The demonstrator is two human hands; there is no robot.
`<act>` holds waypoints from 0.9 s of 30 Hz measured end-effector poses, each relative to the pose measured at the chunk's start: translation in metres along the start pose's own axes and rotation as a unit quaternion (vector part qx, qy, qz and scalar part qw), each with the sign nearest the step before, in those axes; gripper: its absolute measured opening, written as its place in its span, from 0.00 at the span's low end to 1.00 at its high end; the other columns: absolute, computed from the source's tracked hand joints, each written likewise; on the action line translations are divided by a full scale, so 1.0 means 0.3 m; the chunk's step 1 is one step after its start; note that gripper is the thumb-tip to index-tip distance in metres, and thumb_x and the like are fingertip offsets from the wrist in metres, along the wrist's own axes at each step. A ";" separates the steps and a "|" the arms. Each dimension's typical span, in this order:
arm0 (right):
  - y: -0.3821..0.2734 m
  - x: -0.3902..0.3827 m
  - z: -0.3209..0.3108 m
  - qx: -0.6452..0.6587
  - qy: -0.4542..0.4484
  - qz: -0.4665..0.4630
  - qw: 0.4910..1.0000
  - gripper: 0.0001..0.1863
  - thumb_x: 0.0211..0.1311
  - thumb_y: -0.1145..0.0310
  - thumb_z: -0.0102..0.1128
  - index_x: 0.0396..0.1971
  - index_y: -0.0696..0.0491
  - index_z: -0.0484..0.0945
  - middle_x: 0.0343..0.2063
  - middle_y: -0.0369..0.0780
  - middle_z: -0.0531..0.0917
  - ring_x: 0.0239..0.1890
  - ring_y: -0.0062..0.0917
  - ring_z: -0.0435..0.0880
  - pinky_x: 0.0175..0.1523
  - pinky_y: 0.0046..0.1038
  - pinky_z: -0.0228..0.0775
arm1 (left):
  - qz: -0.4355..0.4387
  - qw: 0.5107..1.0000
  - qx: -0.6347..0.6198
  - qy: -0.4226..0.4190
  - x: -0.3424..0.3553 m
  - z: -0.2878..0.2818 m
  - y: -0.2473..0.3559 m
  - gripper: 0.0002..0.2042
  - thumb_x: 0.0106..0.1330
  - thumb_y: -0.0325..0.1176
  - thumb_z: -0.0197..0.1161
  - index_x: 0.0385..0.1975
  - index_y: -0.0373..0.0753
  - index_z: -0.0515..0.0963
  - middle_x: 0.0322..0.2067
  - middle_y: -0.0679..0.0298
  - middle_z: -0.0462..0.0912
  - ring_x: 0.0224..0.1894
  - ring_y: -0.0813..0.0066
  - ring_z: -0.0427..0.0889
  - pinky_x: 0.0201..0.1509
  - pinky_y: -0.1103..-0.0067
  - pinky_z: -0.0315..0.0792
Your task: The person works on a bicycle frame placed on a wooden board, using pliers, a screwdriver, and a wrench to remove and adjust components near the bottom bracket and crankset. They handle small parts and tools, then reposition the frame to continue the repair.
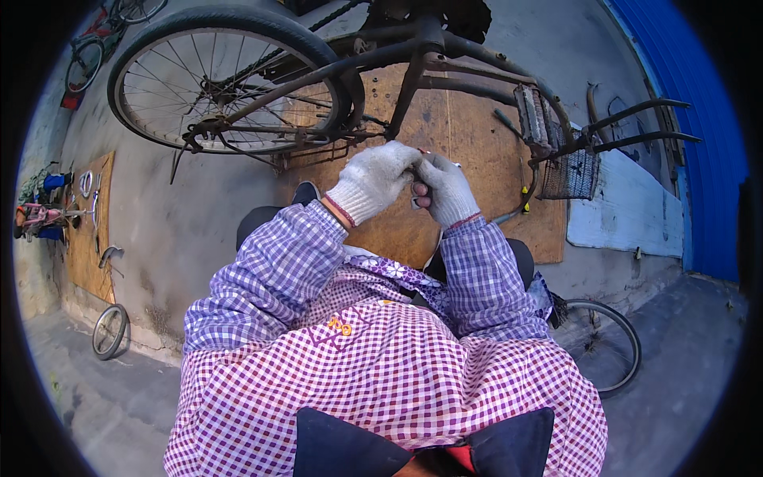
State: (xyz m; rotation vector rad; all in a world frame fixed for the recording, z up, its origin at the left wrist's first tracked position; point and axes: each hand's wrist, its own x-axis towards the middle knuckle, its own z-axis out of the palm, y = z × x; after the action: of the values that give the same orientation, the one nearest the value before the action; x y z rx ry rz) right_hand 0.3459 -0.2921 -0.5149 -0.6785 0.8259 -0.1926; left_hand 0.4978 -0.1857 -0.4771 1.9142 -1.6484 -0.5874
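Head: red bit [426, 151] between both grips [377, 176] [447, 189]

A small, mostly hidden red-tipped piece [425, 151] is pinched between the left hand [380, 176] and right hand [447, 191].

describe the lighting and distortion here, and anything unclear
Head view: fisheye bends the blue panel near the rim, corners black; head view: light looks soft, no harsh glare on the left hand or right hand; head view: reddish speck between them too small to identify.
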 end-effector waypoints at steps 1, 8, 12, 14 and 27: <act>-0.005 -0.020 0.010 0.006 0.005 -0.010 1.000 0.11 0.80 0.66 0.53 0.51 0.58 0.74 0.28 0.32 0.73 0.23 0.14 0.69 0.24 0.19 0.62 | -0.004 1.000 -0.014 -0.003 -0.004 -0.010 0.008 0.15 0.66 0.26 0.68 0.52 0.38 0.80 0.46 0.53 0.85 0.47 0.56 0.88 0.50 0.67 0.83; -0.030 -0.077 0.001 -0.006 -0.012 -0.005 1.000 0.16 0.80 0.59 0.56 0.51 0.59 0.73 0.31 0.36 0.75 0.24 0.16 0.70 0.25 0.21 0.64 | -0.163 0.977 -0.135 -0.031 0.009 -0.034 0.063 0.24 0.66 0.33 0.71 0.62 0.36 0.78 0.41 0.62 0.83 0.42 0.73 0.83 0.51 0.77 0.80; -0.125 -0.059 -0.113 0.164 0.143 -0.039 0.975 0.24 0.82 0.50 0.50 0.57 0.57 0.69 0.38 0.42 0.76 0.29 0.21 0.73 0.26 0.23 0.64 | -0.203 0.960 -0.194 -0.001 0.062 -0.023 0.066 0.22 0.73 0.34 0.64 0.65 0.38 0.76 0.52 0.57 0.84 0.47 0.70 0.84 0.56 0.75 0.79; -0.222 -0.068 -0.173 0.252 0.200 -0.114 0.940 0.29 0.80 0.39 0.44 0.52 0.55 0.70 0.40 0.45 0.76 0.30 0.25 0.73 0.27 0.25 0.63 | -0.228 0.935 -0.271 0.028 0.076 -0.041 0.067 0.22 0.74 0.33 0.63 0.66 0.37 0.75 0.51 0.59 0.83 0.46 0.73 0.83 0.55 0.76 0.80; -0.393 -0.194 -0.093 0.005 0.067 -0.299 0.952 0.26 0.77 0.51 0.56 0.62 0.56 0.76 0.48 0.43 0.87 0.41 0.30 0.90 0.35 0.30 0.85 | -0.314 0.793 -0.515 0.083 -0.033 -0.123 -0.117 0.15 0.76 0.27 0.59 0.59 0.33 0.75 0.43 0.64 0.82 0.38 0.79 0.83 0.43 0.80 0.84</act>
State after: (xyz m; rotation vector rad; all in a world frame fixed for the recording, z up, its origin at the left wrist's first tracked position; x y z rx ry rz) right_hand 0.2978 -0.3730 -0.4190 -0.9007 0.7279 -0.7989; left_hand 0.5464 -0.1680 -0.4721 1.4936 -0.3001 -1.2105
